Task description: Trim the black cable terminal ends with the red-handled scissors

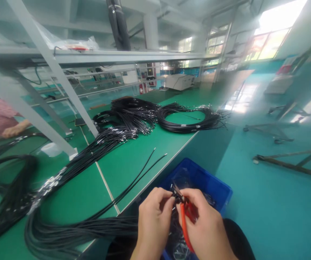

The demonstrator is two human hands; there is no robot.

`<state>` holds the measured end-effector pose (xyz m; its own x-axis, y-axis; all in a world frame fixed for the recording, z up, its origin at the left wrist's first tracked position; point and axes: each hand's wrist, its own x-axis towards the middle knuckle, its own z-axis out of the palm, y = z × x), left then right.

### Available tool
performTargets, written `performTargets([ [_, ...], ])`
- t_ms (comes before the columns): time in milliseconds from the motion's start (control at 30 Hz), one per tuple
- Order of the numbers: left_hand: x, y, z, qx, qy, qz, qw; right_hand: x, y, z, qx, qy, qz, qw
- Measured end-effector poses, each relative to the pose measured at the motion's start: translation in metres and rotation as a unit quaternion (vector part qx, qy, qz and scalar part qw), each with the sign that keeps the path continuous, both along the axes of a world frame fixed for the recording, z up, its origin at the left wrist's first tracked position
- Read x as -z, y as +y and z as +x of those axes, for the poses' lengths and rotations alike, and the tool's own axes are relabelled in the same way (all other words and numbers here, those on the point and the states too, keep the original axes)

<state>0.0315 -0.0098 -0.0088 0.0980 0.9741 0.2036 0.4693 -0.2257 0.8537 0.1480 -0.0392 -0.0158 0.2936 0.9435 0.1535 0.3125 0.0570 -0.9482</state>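
Observation:
My right hand is closed around red-handled cutting pliers, whose metal jaws point up and left. Just left of it, my left hand pinches a small dark piece, seemingly a black cable end, close against the jaws. The fingers partly hide this piece, so its exact shape does not show. Below both hands stands a blue bin with clear plastic and small dark parts inside. A bundle of black cables runs from the table towards my left wrist.
Black cables with silvery ends lie heaped on the green table, beside a coiled cable loop. White shelf posts rise at left. Another person's hand is at far left. Wheeled stands occupy the right floor.

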Motion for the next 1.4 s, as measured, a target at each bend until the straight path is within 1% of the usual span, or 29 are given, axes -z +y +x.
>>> performTargets([
  [67,0.0,0.004,-0.006,0.01,-0.041,-0.036,0.999,0.0,0.0,0.005,-0.058,0.094,-0.036,0.993],
  [133,-0.002,0.008,-0.011,0.018,-0.084,-0.064,0.994,0.0,0.002,0.014,-0.117,0.18,-0.057,0.975],
  [167,-0.003,0.01,-0.014,0.021,-0.104,-0.075,0.992,-0.001,0.003,0.019,-0.152,0.216,-0.071,0.962],
  [233,-0.005,0.012,-0.017,0.033,-0.139,-0.095,0.985,-0.003,0.005,0.03,-0.236,0.272,-0.124,0.925],
  [300,-0.008,0.012,-0.019,0.046,-0.164,-0.11,0.979,-0.007,0.006,0.037,-0.306,0.301,-0.185,0.884],
  [333,-0.009,0.012,-0.019,0.051,-0.173,-0.113,0.977,-0.009,0.006,0.039,-0.324,0.306,-0.206,0.871],
  [400,-0.01,0.011,-0.019,0.057,-0.176,-0.11,0.977,-0.011,0.005,0.041,-0.33,0.308,-0.227,0.863],
  [467,-0.011,0.01,-0.019,0.058,-0.171,-0.102,0.978,-0.012,0.004,0.041,-0.326,0.311,-0.229,0.863],
  [500,-0.011,0.01,-0.019,0.059,-0.168,-0.1,0.979,-0.013,0.004,0.042,-0.331,0.316,-0.233,0.858],
  [633,-0.011,0.007,-0.018,0.071,-0.172,-0.103,0.977,-0.013,0.008,0.045,-0.373,0.337,-0.251,0.827],
  [700,-0.012,0.006,-0.019,0.073,-0.176,-0.103,0.976,-0.012,0.01,0.045,-0.388,0.326,-0.25,0.825],
  [733,-0.013,0.006,-0.019,0.071,-0.18,-0.104,0.976,-0.011,0.01,0.045,-0.388,0.314,-0.244,0.832],
  [767,-0.014,0.006,-0.019,0.069,-0.186,-0.107,0.974,-0.011,0.01,0.043,-0.374,0.302,-0.23,0.846],
  [800,-0.014,0.006,-0.019,0.068,-0.193,-0.114,0.972,-0.01,0.011,0.041,-0.341,0.293,-0.205,0.87],
  [867,-0.015,0.006,-0.018,0.072,-0.207,-0.135,0.966,-0.01,0.012,0.035,-0.224,0.29,-0.125,0.922],
  [900,-0.015,0.005,-0.017,0.078,-0.21,-0.146,0.964,-0.011,0.013,0.031,-0.16,0.295,-0.081,0.938],
  [933,-0.015,0.004,-0.016,0.083,-0.21,-0.153,0.962,-0.012,0.015,0.027,-0.112,0.302,-0.045,0.945],
  [967,-0.015,0.003,-0.015,0.088,-0.208,-0.155,0.962,-0.014,0.016,0.022,-0.087,0.309,-0.022,0.947],
  [1000,-0.015,0.003,-0.013,0.093,-0.205,-0.154,0.962,-0.016,0.018,0.018,-0.079,0.312,-0.01,0.947],
  [1067,-0.014,0.0,-0.011,0.098,-0.203,-0.145,0.963,-0.019,0.021,0.01,-0.073,0.312,-0.003,0.947],
  [1133,-0.013,-0.001,-0.01,0.094,-0.205,-0.139,0.964,-0.021,0.022,0.002,-0.049,0.314,0.003,0.948],
  [1200,-0.012,-0.002,-0.009,0.091,-0.22,-0.141,0.961,-0.019,0.02,-0.005,-0.017,0.337,0.006,0.941],
  [1233,-0.012,-0.003,-0.009,0.092,-0.236,-0.145,0.956,-0.017,0.019,-0.008,-0.012,0.355,0.004,0.935],
  [1333,-0.011,-0.003,-0.009,0.104,-0.3,-0.171,0.933,-0.009,0.014,-0.017,-0.027,0.411,-0.006,0.911],
  [1400,-0.011,-0.003,-0.01,0.103,-0.329,-0.184,0.921,-0.004,0.011,-0.021,-0.043,0.43,-0.006,0.902],
])
